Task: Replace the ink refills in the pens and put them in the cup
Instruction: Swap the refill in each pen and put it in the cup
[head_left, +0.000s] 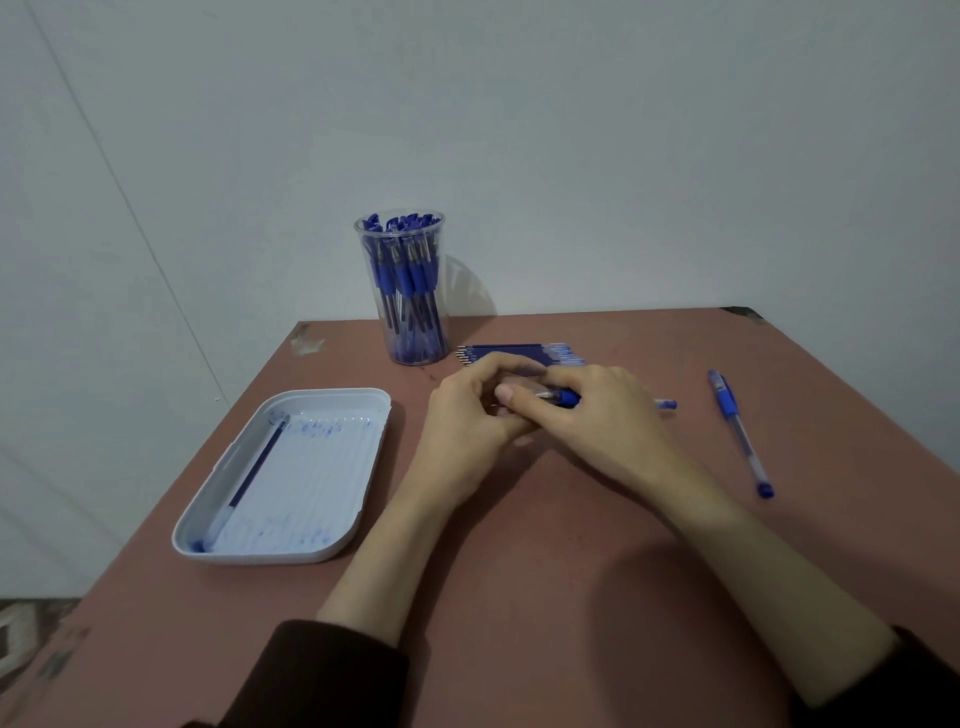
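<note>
A blue pen (566, 398) lies across the middle of the table between both my hands. My right hand (597, 415) grips its barrel, and the pen's tail end sticks out to the right. My left hand (467, 415) pinches the tip end with curled fingers. Just behind my hands lies a row of blue ink refills (519, 352). The clear cup (408, 291) stands at the back, full of several blue pens. Another blue pen (737, 428) lies loose on the right.
A white tray (363, 415) with blue ink stains sits at the left and holds one used refill (254, 467). The reddish table (519, 545) ends at a pale wall behind the cup.
</note>
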